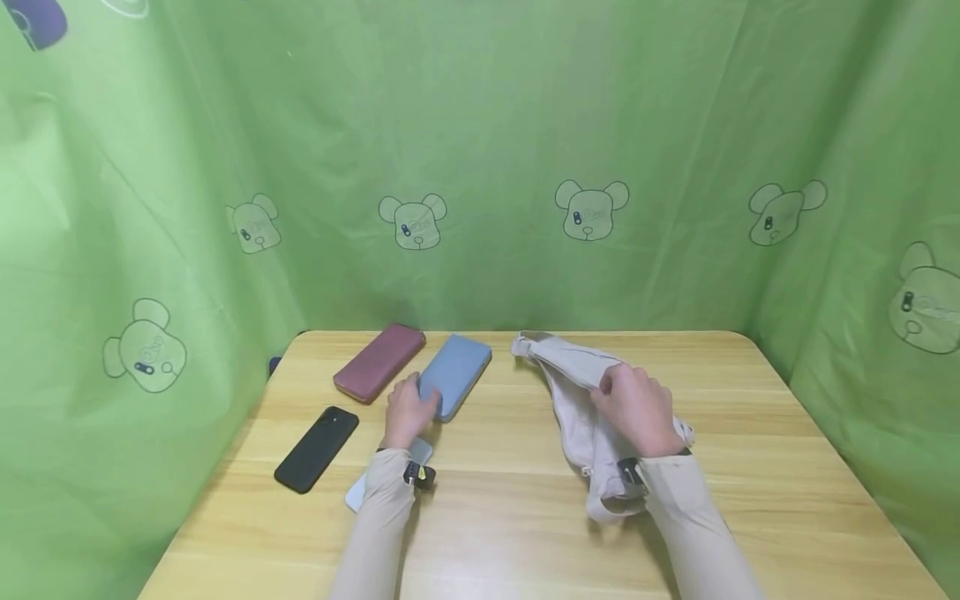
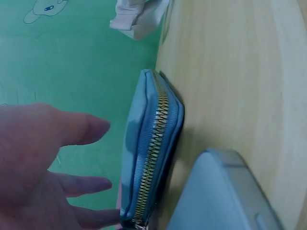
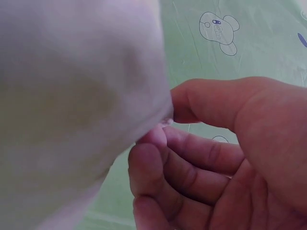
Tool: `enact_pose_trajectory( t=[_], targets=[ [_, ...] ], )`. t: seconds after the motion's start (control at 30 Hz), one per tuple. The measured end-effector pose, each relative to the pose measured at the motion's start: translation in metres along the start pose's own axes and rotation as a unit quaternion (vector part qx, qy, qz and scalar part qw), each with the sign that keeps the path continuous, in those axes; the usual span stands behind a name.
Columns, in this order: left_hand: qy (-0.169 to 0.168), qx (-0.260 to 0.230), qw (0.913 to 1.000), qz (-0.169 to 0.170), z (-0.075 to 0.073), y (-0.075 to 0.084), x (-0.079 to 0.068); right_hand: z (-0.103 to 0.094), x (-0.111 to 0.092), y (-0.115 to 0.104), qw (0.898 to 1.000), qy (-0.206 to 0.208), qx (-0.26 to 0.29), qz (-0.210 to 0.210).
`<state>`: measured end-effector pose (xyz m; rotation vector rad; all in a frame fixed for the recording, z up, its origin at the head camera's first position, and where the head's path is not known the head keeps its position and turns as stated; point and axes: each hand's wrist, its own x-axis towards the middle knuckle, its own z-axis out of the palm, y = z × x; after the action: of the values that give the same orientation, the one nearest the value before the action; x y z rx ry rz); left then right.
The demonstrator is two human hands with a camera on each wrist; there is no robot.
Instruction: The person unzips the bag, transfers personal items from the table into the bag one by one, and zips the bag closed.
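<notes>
My left hand [image 1: 408,410] is at the near left edge of a blue zip wallet [image 1: 457,375]. In the left wrist view its thumb and fingers [image 2: 88,184] are spread and fairly straight beside the wallet's gold-toothed zipper [image 2: 152,155]. On the right, my right hand [image 1: 641,408] pinches the edge of a pale grey cloth bag [image 1: 573,417], holding part of it raised off the table. Up close, the bag's fabric [image 3: 81,105] fills the left of the right wrist view, its edge caught between thumb and fingertips [image 3: 146,163].
Left of the blue wallet lies a maroon wallet [image 1: 380,364]. A black phone [image 1: 317,450] rests nearer the left table edge. Beneath my left wrist is a pale blue phone [image 1: 421,451], partly hidden. A green curtain [image 1: 495,275] hangs behind the wooden table [image 1: 502,517].
</notes>
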<state>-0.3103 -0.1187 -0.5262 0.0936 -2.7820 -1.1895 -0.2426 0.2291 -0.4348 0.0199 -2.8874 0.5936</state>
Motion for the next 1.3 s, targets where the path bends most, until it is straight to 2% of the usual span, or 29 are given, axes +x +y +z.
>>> enact_pose_trajectory(
  t=[0.1, 0.33, 0.53, 0.77, 0.9, 1.07, 1.2, 1.3],
  targets=[
    [-0.013, 0.024, 0.9995, -0.012, 0.003, -0.002, -0.002, 0.0, 0.0, 0.0, 1.0, 0.0, -0.001, 0.0],
    [-0.03, 0.03, 0.9988, -0.027, 0.001, 0.001, -0.006, 0.0, -0.001, 0.002, 1.0, 0.003, -0.001, -0.001],
    [-0.046, 0.011, 0.9975, -0.053, 0.0, -0.001, -0.006, 0.0, -0.001, 0.002, 1.0, 0.003, 0.0, 0.001],
    [-0.078, -0.05, 0.9941, -0.058, -0.006, -0.007, -0.003, -0.001, 0.0, 0.002, 1.0, 0.0, 0.002, 0.003],
    [-0.106, -0.055, 0.991, -0.06, -0.011, -0.012, 0.001, -0.002, 0.0, 0.001, 1.0, 0.0, 0.005, 0.003],
    [-0.141, -0.11, 0.9797, -0.09, -0.016, -0.018, 0.006, -0.002, 0.0, 0.002, 1.0, 0.003, 0.003, 0.003],
    [-0.165, -0.179, 0.9637, -0.11, -0.019, -0.02, 0.008, -0.003, 0.0, 0.003, 1.0, 0.005, 0.002, 0.002],
    [-0.176, -0.235, 0.9483, -0.119, -0.02, -0.021, 0.008, -0.003, 0.0, 0.003, 1.0, 0.003, 0.004, 0.004]
  ],
)
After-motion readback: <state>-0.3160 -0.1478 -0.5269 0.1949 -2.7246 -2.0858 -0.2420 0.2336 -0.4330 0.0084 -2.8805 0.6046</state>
